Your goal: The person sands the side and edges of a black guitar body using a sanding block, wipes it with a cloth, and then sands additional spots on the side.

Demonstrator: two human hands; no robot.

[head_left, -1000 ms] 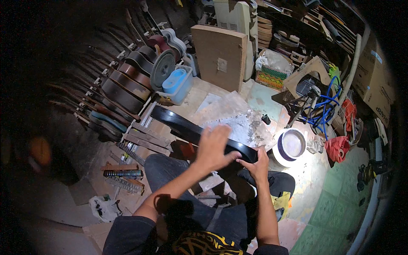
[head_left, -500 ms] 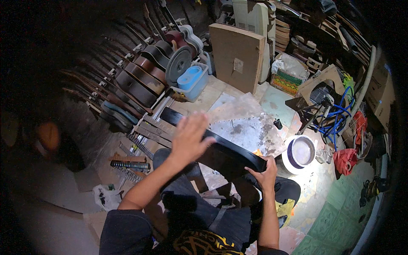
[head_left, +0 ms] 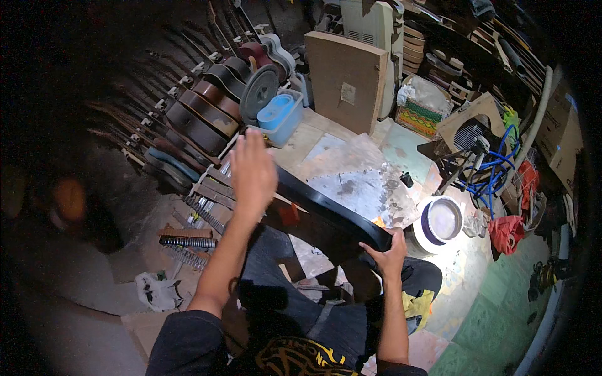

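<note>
A long glossy black piece (head_left: 326, 207) with a curved edge, apparently a guitar body, lies tilted above my lap. My right hand (head_left: 389, 254) grips its right end, thumb along the near side. My left hand (head_left: 254, 175) is raised over the left end with its fingers stretched out, palm down; whether the palm touches the surface is hard to tell. Below the piece are my dark-trousered legs (head_left: 269, 276) and some paper scraps (head_left: 310, 254). A stained pale sheet (head_left: 342, 185) lies on the floor just beyond it.
Guitars (head_left: 200, 113) stand racked at back left, near a blue tub (head_left: 276, 122) and an upright board (head_left: 345, 81). Right are a white bucket (head_left: 442, 219), blue hose (head_left: 492, 182) and red bag (head_left: 506, 235). Tools (head_left: 188, 241) and a plastic bag (head_left: 157, 291) lie left.
My left hand has slid up and leftward along the black piece to its far end. My right hand keeps its grip. The view has shifted a little.
</note>
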